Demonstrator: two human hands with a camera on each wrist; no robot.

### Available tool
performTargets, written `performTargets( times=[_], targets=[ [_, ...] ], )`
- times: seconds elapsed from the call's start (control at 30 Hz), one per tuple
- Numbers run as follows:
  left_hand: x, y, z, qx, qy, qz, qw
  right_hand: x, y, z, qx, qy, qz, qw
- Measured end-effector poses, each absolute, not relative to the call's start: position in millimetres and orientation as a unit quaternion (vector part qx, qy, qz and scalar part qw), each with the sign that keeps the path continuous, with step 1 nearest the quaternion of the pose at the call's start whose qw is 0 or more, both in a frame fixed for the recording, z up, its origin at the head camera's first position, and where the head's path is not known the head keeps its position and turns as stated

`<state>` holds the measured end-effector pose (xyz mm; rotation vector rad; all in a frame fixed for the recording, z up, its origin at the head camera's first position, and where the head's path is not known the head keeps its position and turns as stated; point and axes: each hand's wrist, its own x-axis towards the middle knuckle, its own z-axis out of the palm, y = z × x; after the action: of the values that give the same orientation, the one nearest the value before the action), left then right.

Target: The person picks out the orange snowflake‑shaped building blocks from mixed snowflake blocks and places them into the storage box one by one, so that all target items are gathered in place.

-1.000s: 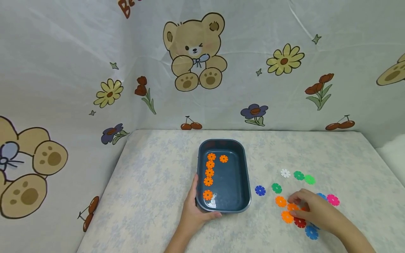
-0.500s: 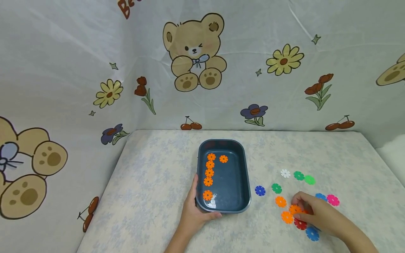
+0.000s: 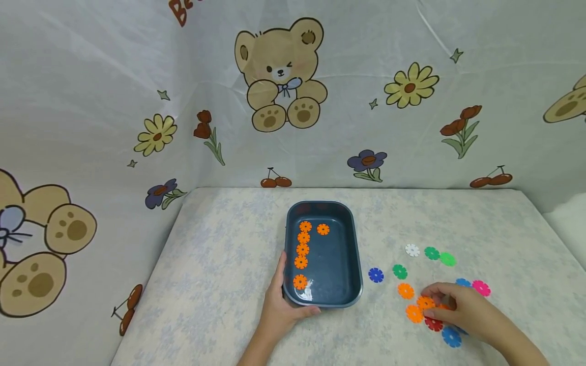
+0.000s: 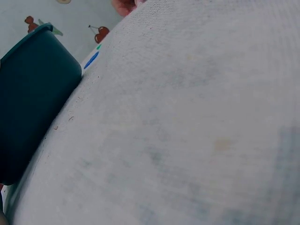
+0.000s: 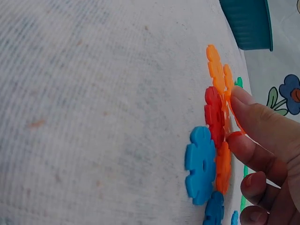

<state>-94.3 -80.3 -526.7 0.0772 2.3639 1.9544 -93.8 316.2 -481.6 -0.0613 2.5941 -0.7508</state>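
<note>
A dark blue-green rectangular tray (image 3: 336, 264) stands mid-table with several orange notched plastic discs (image 3: 302, 249) inside. My left hand (image 3: 286, 307) holds its near left corner, thumb along the near side and fingers up the left wall. To the right, my right hand (image 3: 462, 307) pinches an orange notched disc (image 3: 426, 303) between thumb and index finger, slightly tilted in the right wrist view. Close around it lie a loose orange disc (image 3: 414, 314), a red disc (image 3: 433, 324) and a blue disc (image 5: 200, 165). The left wrist view shows mostly tablecloth and the tray's outer wall (image 4: 40, 89).
Farther out lie a dark blue disc (image 3: 376, 275), a white disc (image 3: 412, 250), a green disc (image 3: 432, 253), a light green disc (image 3: 448, 259) and a pink disc (image 3: 481, 288). A printed curtain (image 3: 348, 122) hangs behind the table (image 3: 215, 254).
My right hand has shifted slightly down and right over the pile, and its fingers have closed on an orange disc. The left hand and tray stay in place.
</note>
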Motion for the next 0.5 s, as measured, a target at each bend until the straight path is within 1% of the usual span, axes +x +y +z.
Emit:
performTargets(
  times=[0.3, 0.5],
  targets=[
    [-94.1, -79.9, -524.7, 0.019, 0.770, 0.636, 0.041, -91.7, 315.5, -478.8, -0.030, 0.943, -0.251, 0.217],
    [-93.7, -80.0, -524.7, 0.019, 0.773, 0.633, 0.039, -91.9, 316.0, -479.5, -0.070, 0.955, -0.214, 0.193]
  ],
)
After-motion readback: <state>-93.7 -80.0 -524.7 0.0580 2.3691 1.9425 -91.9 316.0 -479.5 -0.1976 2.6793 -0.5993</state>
